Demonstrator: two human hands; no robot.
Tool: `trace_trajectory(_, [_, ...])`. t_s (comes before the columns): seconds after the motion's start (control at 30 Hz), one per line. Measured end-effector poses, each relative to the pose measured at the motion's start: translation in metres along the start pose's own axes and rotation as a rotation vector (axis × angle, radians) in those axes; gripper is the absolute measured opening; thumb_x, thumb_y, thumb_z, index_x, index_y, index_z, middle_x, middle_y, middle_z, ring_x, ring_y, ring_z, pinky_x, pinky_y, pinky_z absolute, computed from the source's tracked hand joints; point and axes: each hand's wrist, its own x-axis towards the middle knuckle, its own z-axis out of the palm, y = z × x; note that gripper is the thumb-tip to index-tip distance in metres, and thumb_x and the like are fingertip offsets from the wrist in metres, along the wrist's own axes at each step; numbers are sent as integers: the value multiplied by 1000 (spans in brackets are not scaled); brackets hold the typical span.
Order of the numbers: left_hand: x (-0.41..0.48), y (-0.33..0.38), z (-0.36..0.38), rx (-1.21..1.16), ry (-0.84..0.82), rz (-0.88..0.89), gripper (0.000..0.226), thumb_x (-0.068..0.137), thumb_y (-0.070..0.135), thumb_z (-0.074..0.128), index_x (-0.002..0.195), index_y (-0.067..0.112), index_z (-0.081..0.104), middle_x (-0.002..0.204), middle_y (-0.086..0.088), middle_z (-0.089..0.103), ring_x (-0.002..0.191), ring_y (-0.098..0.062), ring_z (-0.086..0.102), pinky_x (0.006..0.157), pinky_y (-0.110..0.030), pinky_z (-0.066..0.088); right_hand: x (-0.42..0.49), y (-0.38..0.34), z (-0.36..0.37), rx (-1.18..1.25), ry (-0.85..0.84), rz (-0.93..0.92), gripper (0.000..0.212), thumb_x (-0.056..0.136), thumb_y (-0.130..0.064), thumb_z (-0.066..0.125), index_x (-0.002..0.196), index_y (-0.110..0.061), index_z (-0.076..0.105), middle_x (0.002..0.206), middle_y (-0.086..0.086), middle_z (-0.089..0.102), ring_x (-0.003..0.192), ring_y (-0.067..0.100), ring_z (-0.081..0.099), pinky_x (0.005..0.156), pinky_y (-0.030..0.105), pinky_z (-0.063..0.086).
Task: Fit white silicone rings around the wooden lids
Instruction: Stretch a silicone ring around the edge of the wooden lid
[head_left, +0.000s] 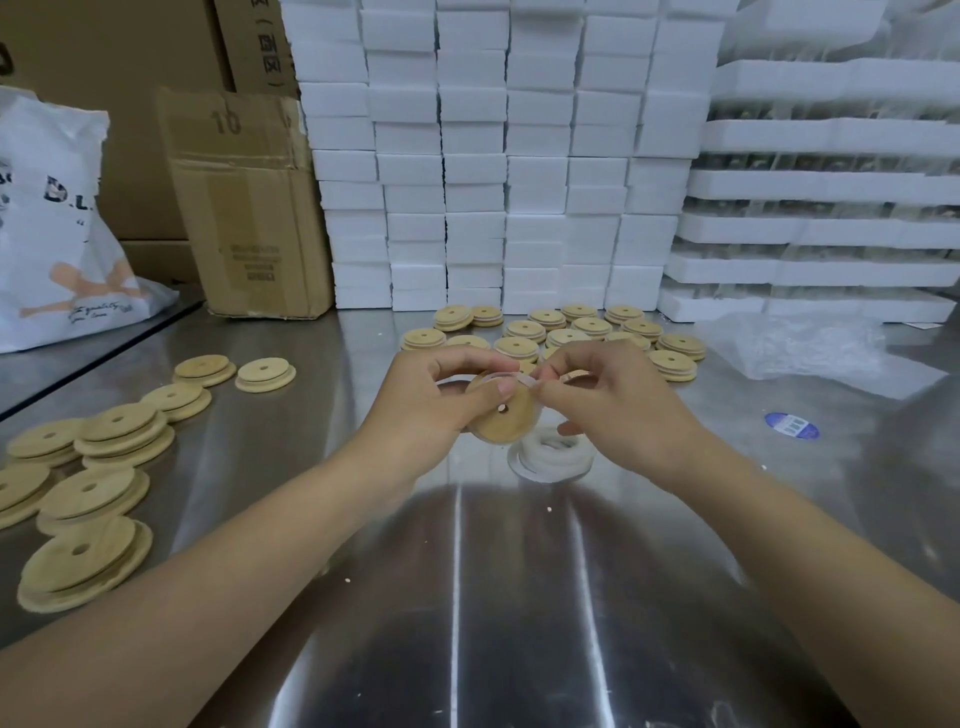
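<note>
Your left hand (423, 402) grips the lid (503, 421) above the tabletop (467, 571). Your right hand (618, 410) pinches a ring (529, 383) against its upper edge. Stretch it unevenly and the ring could twist or spring off the rim onto the spare rings (550, 452) below.

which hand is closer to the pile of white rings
Right. The right hand, pinching a silicone ring, is just beside the ring pile; the left hand grips the wooden lid further left.
</note>
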Motion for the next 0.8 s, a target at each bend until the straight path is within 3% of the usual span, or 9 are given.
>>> trace_trajectory(0.07, [1, 2, 0, -8, -25, 5, 20, 93, 6, 80, 95, 25, 86, 103, -2, 83, 89, -16, 79, 78, -31, 65, 2, 0, -8, 34, -25, 14, 14, 90, -14, 72, 76, -15, 72, 91, 4, 77, 86, 25, 73, 71, 42, 67])
trace_trajectory(0.13, [1, 4, 0, -25, -47, 10, 20, 94, 6, 79, 95, 25, 86, 103, -1, 83, 89, -15, 78, 76, -30, 64, 2, -1, -14, 72, -79, 25, 16, 91, -14, 71, 75, -15, 73, 94, -3, 78, 89, 11, 75, 72, 34, 65])
trace_trajectory(0.37, [0, 4, -1, -9, -73, 30, 17, 96, 4, 76, 103, 18, 82, 103, 2, 83, 90, -13, 78, 76, -29, 63, 0, -1, -18, 181, -213, 58, 14, 95, -12, 71, 82, -10, 77, 92, -7, 77, 82, 0, 70, 84, 45, 66])
trace_trajectory(0.5, [1, 4, -1, 49, -95, 52, 16, 96, 3, 76, 105, 15, 81, 105, -7, 83, 91, -16, 79, 80, -31, 64, 0, -2, -23, 150, -225, 61, 16, 96, -13, 70, 83, -7, 75, 107, -5, 79, 91, 4, 72, 85, 42, 66])
trace_trajectory(0.6, [1, 4, -2, 52, -72, 53, 15, 97, 3, 75, 103, 15, 82, 106, -5, 83, 92, -15, 78, 81, -31, 64, 0, -3, -24, 148, -194, 45, 12, 95, -18, 75, 85, -13, 77, 105, 1, 79, 92, 10, 72, 82, 38, 66])
trace_trajectory(0.67, [2, 5, -5, -6, -23, 21, 13, 97, 6, 75, 103, 15, 82, 109, -5, 82, 95, -15, 77, 81, -30, 64, 0, -4, -24, 173, -156, 35, 7, 92, -22, 80, 88, -17, 78, 103, 13, 75, 90, 14, 70, 80, 36, 65])
trace_trajectory(0.8, [4, 6, -10, -219, 55, -85, 11, 90, 18, 81, 98, 22, 85, 120, -9, 79, 104, -19, 76, 83, -37, 65, -2, -2, -14, 210, -141, 6, 19, 84, -12, 87, 96, -11, 73, 104, 13, 77, 89, 20, 74, 77, 39, 60])
